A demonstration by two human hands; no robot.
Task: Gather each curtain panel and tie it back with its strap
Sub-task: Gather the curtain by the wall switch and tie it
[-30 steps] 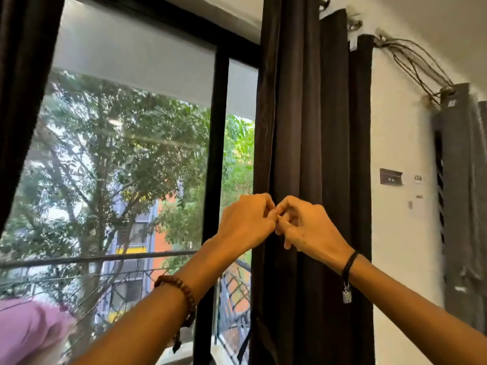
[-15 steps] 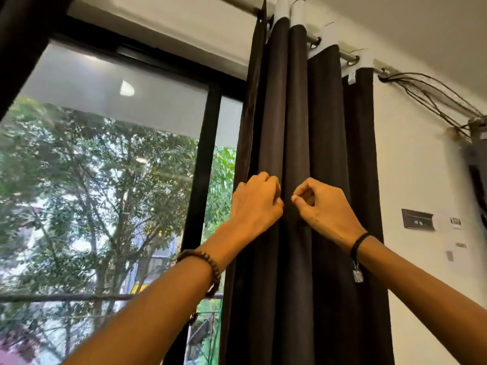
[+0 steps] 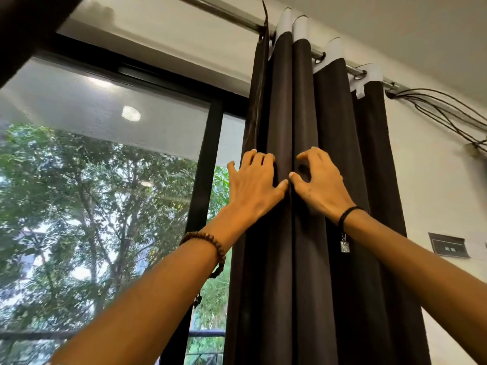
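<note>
A dark brown curtain panel (image 3: 340, 180) hangs in gathered folds from a metal rod (image 3: 216, 11) to the right of the window. My left hand (image 3: 253, 183) lies high on the panel, fingers tucked into the crease on one side of a fold and thumb on the other. My right hand (image 3: 319, 180) is beside it, fingers curled around the neighbouring fold. The two thumbs almost touch at the crease between those folds. No strap is in view. A second dark panel (image 3: 29, 30) shows only at the top left corner.
A black-framed window (image 3: 203, 167) with a half-lowered mesh blind (image 3: 105, 101) fills the left, with trees outside. Loose cables (image 3: 442, 106) run along the wall from the rod's right end. A wall switch plate (image 3: 448, 245) sits right of the curtain.
Both hands have slid up the panel and my view has tilted up to the rod. The fingers went from a tight pinch together to spread grips on two neighbouring folds.
</note>
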